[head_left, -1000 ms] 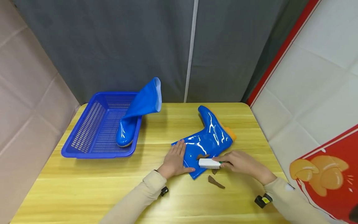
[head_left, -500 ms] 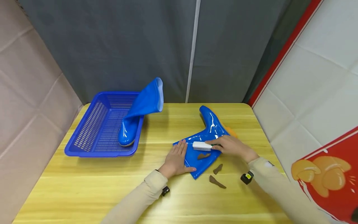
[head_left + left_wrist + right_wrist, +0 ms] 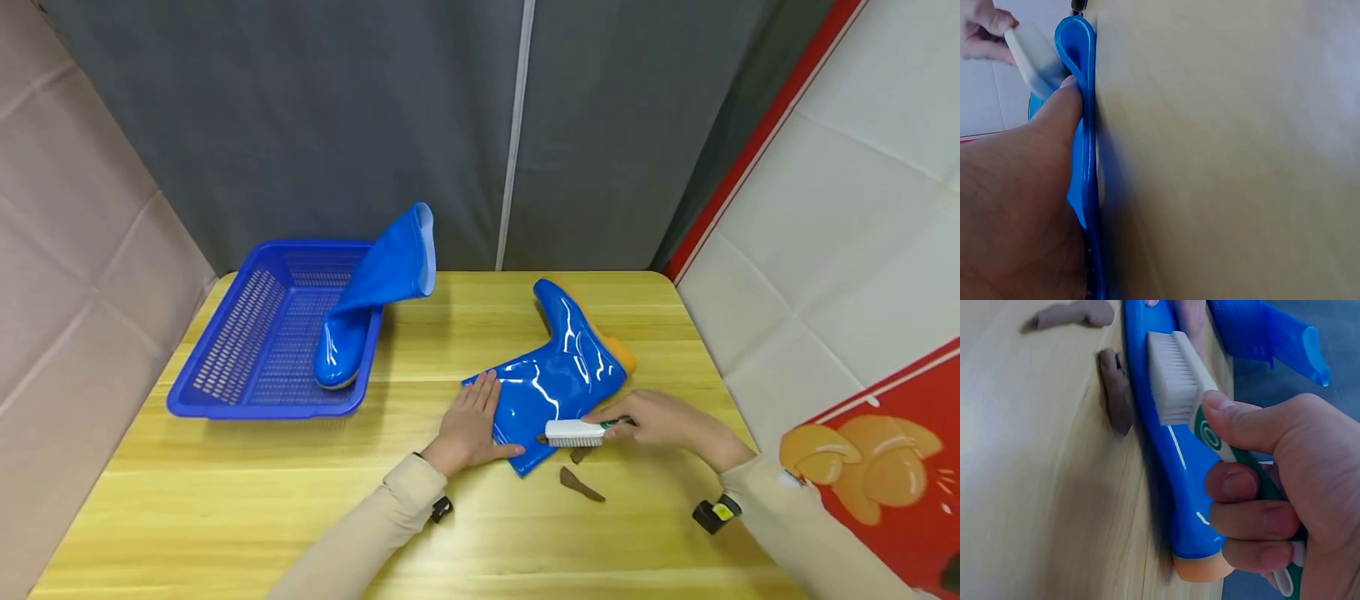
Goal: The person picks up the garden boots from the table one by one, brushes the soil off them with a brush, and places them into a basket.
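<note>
A glossy blue rain boot (image 3: 558,371) with an orange sole lies on its side on the wooden table. My left hand (image 3: 468,429) rests flat on its shaft near the opening, fingers straight and thumb spread. In my right hand (image 3: 660,421) is a scrubbing brush (image 3: 1175,378) with white bristles and a green-and-white handle, gripped by curled fingers. The brush head stands over the shaft's near edge, bristles down. A brown mud-like piece (image 3: 542,438) shows beside the brush head, mostly hidden by it. Two more brown pieces (image 3: 581,485) (image 3: 1116,394) lie on the table beside the boot.
A blue plastic basket (image 3: 262,411) stands at the table's left. Another blue boot (image 3: 390,262) leans in it, its shaft sticking out over the right rim. A grey curtain (image 3: 337,125) hangs behind the table (image 3: 300,517), and a white panel (image 3: 847,217) rises at the right.
My right hand has swept the brush up the boot shaft and back down to its near edge. The brush now covers most of the brown piece on the shaft. My left hand stays put.
</note>
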Demonstrator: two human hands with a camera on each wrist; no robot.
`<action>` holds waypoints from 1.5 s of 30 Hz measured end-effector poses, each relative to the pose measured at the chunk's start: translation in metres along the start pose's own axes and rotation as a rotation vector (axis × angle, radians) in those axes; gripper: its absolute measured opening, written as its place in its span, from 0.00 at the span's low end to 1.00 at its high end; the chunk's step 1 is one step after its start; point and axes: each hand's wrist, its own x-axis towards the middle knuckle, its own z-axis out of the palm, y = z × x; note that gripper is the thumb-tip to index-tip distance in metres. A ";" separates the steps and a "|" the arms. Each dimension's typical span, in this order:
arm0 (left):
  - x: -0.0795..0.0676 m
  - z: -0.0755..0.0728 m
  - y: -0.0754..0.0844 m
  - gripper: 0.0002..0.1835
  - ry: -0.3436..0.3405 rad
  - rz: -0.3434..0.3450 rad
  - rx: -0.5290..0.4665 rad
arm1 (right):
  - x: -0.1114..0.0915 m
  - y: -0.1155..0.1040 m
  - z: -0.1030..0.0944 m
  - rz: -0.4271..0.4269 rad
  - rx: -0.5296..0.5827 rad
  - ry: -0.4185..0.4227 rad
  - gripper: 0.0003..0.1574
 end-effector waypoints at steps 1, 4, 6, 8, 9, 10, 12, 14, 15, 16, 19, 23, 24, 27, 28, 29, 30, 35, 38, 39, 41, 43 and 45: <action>0.000 0.000 0.000 0.64 0.001 0.000 -0.001 | -0.003 -0.001 0.001 -0.006 0.002 0.006 0.21; 0.000 -0.001 -0.001 0.64 0.002 -0.003 -0.005 | -0.012 -0.004 0.001 -0.010 -0.013 0.028 0.21; 0.000 -0.002 0.000 0.64 0.005 -0.004 -0.006 | -0.016 -0.007 0.001 0.001 -0.026 0.032 0.22; 0.000 -0.003 0.000 0.64 0.005 -0.004 -0.007 | -0.020 -0.010 0.000 0.012 -0.029 0.028 0.22; -0.001 -0.004 0.000 0.64 0.004 -0.004 -0.007 | -0.021 -0.011 0.000 0.021 -0.032 0.021 0.22; -0.001 -0.004 0.001 0.64 0.004 -0.004 -0.007 | -0.023 -0.012 -0.001 0.024 -0.029 0.014 0.21; -0.001 -0.005 0.002 0.64 -0.001 -0.003 -0.008 | -0.026 -0.014 -0.003 0.033 -0.029 0.004 0.21; -0.002 -0.006 0.002 0.64 -0.008 -0.006 -0.009 | -0.028 -0.016 -0.007 0.044 -0.017 0.006 0.21; -0.002 -0.006 0.002 0.64 -0.010 -0.007 -0.009 | -0.029 -0.016 -0.010 0.053 -0.013 0.009 0.21; -0.002 -0.006 0.003 0.64 -0.012 -0.007 -0.009 | -0.030 -0.017 -0.013 0.054 -0.007 0.018 0.21; -0.001 -0.007 0.003 0.64 -0.015 -0.006 -0.009 | -0.025 -0.016 -0.022 0.079 -0.001 0.068 0.21; -0.001 -0.007 0.002 0.64 -0.021 -0.007 -0.005 | 0.004 -0.011 -0.029 0.126 -0.058 0.157 0.21; -0.001 -0.007 0.002 0.64 -0.023 -0.009 -0.003 | 0.015 -0.009 -0.028 0.137 -0.081 0.176 0.21; 0.000 -0.006 0.003 0.64 -0.025 -0.014 0.002 | 0.046 -0.001 -0.022 0.104 -0.134 0.190 0.22; 0.000 -0.005 0.003 0.64 -0.025 -0.011 0.002 | 0.054 0.002 -0.019 0.084 -0.137 0.179 0.22; 0.001 -0.005 0.004 0.64 -0.024 -0.007 0.000 | 0.060 0.004 -0.017 0.070 -0.128 0.160 0.22; 0.002 -0.004 0.005 0.64 -0.021 -0.001 0.001 | 0.063 0.006 -0.015 0.067 -0.108 0.131 0.21; 0.002 -0.004 0.003 0.64 -0.022 -0.006 0.000 | 0.064 0.004 -0.020 0.065 0.027 -0.026 0.18; 0.002 -0.002 0.004 0.65 -0.022 -0.007 -0.005 | 0.049 0.002 -0.023 0.086 0.080 -0.095 0.17; 0.002 -0.001 0.004 0.65 -0.028 -0.009 -0.004 | 0.044 0.002 -0.023 0.092 0.088 -0.111 0.17; 0.003 0.000 0.003 0.65 -0.030 -0.012 0.002 | 0.037 0.002 -0.023 0.102 0.104 -0.140 0.17; 0.003 0.001 0.002 0.65 -0.021 -0.010 0.008 | 0.031 0.002 -0.023 0.096 0.110 -0.151 0.17; 0.004 0.002 0.003 0.65 -0.019 -0.005 0.010 | 0.026 0.001 -0.024 0.101 0.111 -0.159 0.17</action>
